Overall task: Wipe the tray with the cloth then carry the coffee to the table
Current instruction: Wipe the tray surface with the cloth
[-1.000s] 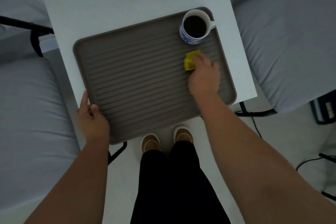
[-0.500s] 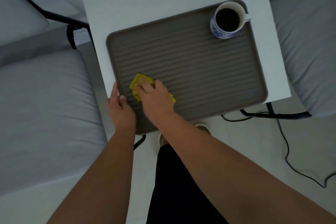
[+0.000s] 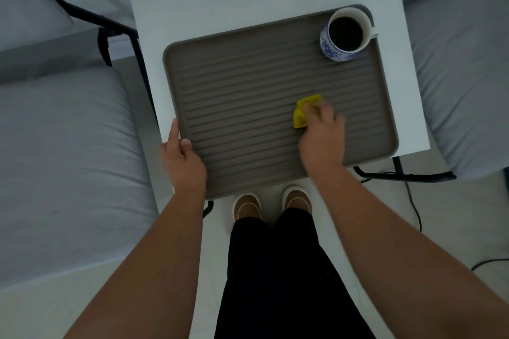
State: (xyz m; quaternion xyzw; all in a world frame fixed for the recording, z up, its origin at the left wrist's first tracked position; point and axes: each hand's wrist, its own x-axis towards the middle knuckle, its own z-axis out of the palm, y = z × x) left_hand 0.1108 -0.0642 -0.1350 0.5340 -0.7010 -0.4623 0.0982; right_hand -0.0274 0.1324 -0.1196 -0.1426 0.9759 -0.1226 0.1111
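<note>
Wiping is under way: the right hand [image 3: 322,132] presses the yellow cloth [image 3: 303,111] on the tray [image 3: 248,91] near its right edge, the left hand [image 3: 183,157] grips the tray's left rim. The coffee [image 3: 345,34] stands in the tray's far right corner, not yet carried.

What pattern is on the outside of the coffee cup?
The white ceramic coffee cup has a blue floral pattern outside, seen in the head view.

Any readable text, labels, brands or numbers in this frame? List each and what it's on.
None. The cup bears only a blue floral pattern, no lettering. The tray, cloth, table and shoes show no print or marks that can be read.
</note>
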